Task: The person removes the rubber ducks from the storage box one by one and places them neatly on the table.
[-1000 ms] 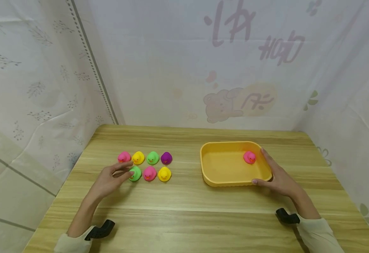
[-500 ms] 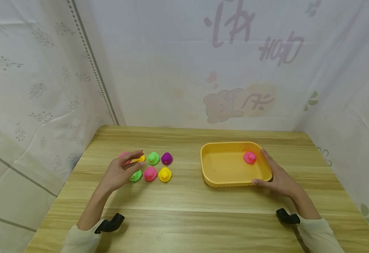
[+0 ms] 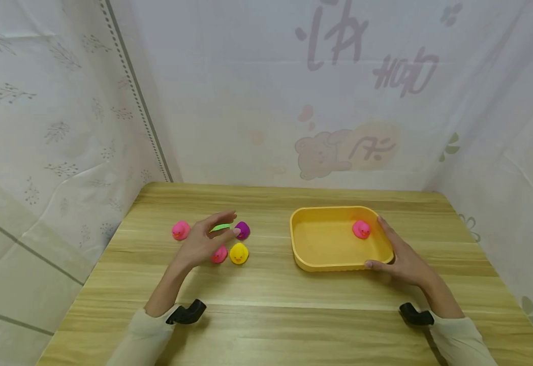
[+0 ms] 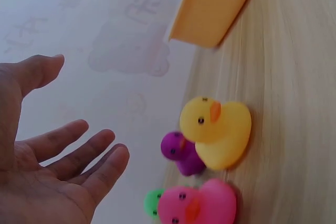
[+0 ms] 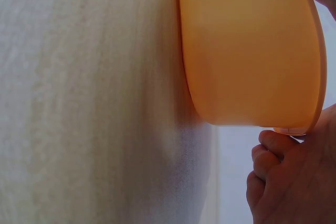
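My left hand [image 3: 198, 245] hovers over the rubber ducks on the table, fingers loosely spread and holding nothing. Below and around it are a pink duck [image 3: 181, 230], a partly covered green duck [image 3: 220, 227], a purple duck [image 3: 243, 231], a yellow duck [image 3: 239, 253] and a second pink duck [image 3: 220, 254]. The hand hides a further yellow and a further green duck. In the left wrist view, its palm [image 4: 52, 182] is bare beside the yellow duck [image 4: 223, 135]. My right hand [image 3: 405, 260] grips the right end of a yellow plastic basin [image 3: 325, 241], which contains one pink duck [image 3: 361, 229].
Everything stands on a wood-grain table [image 3: 275, 315]. A printed curtain [image 3: 229, 101] hangs behind its far edge and along both sides. Each wrist wears a black mount, the left one [image 3: 187, 312] and the right one [image 3: 416, 314].
My left hand has moved right, from the left end of the duck rows to above the green and purple ducks, without lifting any. My right hand stays on the basin.
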